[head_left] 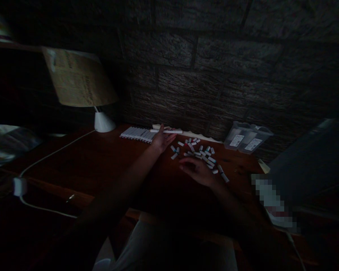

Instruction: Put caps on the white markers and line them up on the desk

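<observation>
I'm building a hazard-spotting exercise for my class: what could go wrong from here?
The pen in the left hand looks lightly held and might slip. The right hand, close to the scattered pieces, could knock some away. The cord, running from the lamp over the table edge, could snag.

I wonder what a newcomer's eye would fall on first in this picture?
Most likely the tan, dark-lettered lampshade at the left, above the reddish-brown wooden desk. Then the scattered short white cylinders just beyond the right hand, and the slim white rod in the left hand, beside a neat row of white sticks.
</observation>
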`<state>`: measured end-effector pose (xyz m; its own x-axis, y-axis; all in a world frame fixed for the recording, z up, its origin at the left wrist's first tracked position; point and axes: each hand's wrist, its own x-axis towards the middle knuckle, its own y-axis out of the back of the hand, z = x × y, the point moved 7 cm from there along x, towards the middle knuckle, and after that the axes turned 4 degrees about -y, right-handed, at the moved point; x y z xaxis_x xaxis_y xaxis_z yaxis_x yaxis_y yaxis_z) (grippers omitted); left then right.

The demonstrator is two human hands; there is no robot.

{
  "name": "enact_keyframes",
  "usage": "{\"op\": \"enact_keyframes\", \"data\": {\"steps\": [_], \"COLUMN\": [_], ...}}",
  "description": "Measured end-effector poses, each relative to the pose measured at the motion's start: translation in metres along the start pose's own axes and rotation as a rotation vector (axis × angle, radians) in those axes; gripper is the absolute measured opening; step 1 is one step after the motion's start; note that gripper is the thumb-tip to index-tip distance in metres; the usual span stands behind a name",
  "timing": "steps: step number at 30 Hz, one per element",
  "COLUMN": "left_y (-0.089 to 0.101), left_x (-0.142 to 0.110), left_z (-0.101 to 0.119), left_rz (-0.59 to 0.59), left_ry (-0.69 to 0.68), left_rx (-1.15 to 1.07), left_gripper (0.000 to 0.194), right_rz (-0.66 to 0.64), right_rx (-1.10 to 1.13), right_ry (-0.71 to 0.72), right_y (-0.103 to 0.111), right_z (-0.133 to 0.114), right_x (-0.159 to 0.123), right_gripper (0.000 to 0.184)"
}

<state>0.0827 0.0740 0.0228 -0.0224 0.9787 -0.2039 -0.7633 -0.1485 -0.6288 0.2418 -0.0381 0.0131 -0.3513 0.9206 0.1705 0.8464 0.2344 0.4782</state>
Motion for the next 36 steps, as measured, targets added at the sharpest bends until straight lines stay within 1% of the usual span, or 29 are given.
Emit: {"op": "enact_keyframes", "data": {"steps": [2,4,5,6,7,10,11,13,14,17,18,19,21,22,23,24,25,26,28,29,31,32,34,36], "left_y": [0.0,-0.001,-0.001,-0.001,-0.001,-0.002,-0.002,-0.005,-0.006,-0.006,-0.004,-0.003,0.001,0.002,0.004,0.004,0.004,0.004,0.002,0.001,-0.001,-0.002,-0.004,-0.006], "left_x": [0.0,0.0,0.0,0.001,0.001,0.003,0.003,0.003,0.002,0.0,-0.001,0.0,0.002,0.003,0.005,0.006,0.007,0.008,0.008,0.007,0.004,0.003,0.001,0.0], "left_z": [0.005,0.012,0.014,0.016,0.017,0.017,0.015,0.012,0.01,0.006,0.004,0.004,0.004,0.004,0.005,0.005,0.005,0.004,0.002,0.001,-0.001,-0.002,-0.004,-0.008], "left_rz": [0.003,-0.008,-0.014,-0.019,-0.021,-0.034,-0.04,-0.06,-0.067,-0.061,-0.05,-0.036,-0.012,-0.005,-0.003,-0.005,-0.01,-0.015,-0.023,-0.026,-0.033,-0.035,-0.039,-0.049], "left_ry": [-0.036,-0.075,-0.089,-0.097,-0.102,-0.096,-0.091,-0.076,-0.068,-0.043,-0.034,-0.028,-0.025,-0.03,-0.035,-0.039,-0.041,-0.04,-0.036,-0.034,-0.028,-0.024,-0.015,-0.004], "left_rx": [-0.056,-0.107,-0.129,-0.145,-0.158,-0.172,-0.173,-0.168,-0.16,-0.097,-0.071,-0.05,-0.033,-0.034,-0.035,-0.035,-0.032,-0.028,-0.016,-0.01,-0.002,0.001,0.011,0.022], "left_gripper": [0.035,0.035,0.036,0.035,0.035,0.033,0.032,0.032,0.032,0.033,0.033,0.033,0.034,0.035,0.036,0.038,0.04,0.041,0.043,0.044,0.046,0.047,0.046,0.043], "right_rz": [-0.07,-0.157,-0.167,-0.146,-0.097,0.063,0.079,0.07,0.045,0.009,-0.057,-0.149,-0.349,-0.416,-0.45,-0.441,-0.391,-0.312,-0.085,-0.002,0.062,0.084,0.12,0.163], "right_rx": [-0.001,-0.005,-0.007,0.002,0.021,0.129,0.177,0.271,0.286,0.209,0.177,0.144,0.068,0.047,0.042,0.054,0.074,0.101,0.127,0.133,0.15,0.161,0.183,0.193], "right_ry": [0.08,0.099,0.088,0.062,0.024,-0.074,-0.095,-0.148,-0.192,-0.318,-0.356,-0.411,-0.563,-0.62,-0.656,-0.661,-0.634,-0.582,-0.42,-0.361,-0.3,-0.289,-0.28,-0.277], "right_y": [-0.016,-0.03,-0.033,-0.031,-0.026,0.004,0.014,0.035,0.044,0.078,0.085,0.09,0.092,0.092,0.09,0.087,0.084,0.08,0.076,0.074,0.069,0.07,0.08,0.094], "right_z": [-0.012,-0.017,-0.016,-0.012,-0.005,0.016,0.02,0.023,0.023,0.021,0.021,0.024,0.035,0.041,0.046,0.049,0.05,0.049,0.043,0.041,0.037,0.036,0.036,0.036], "right_x": [0.003,0.008,0.012,0.016,0.021,0.024,0.022,0.013,0.007,-0.014,-0.021,-0.028,-0.043,-0.048,-0.05,-0.048,-0.041,-0.033,-0.014,-0.008,-0.001,-0.001,-0.003,-0.008], "right_gripper": [0.028,0.034,0.037,0.039,0.041,0.041,0.041,0.044,0.045,0.043,0.043,0.043,0.045,0.045,0.046,0.046,0.047,0.048,0.049,0.048,0.047,0.048,0.049,0.049]}}
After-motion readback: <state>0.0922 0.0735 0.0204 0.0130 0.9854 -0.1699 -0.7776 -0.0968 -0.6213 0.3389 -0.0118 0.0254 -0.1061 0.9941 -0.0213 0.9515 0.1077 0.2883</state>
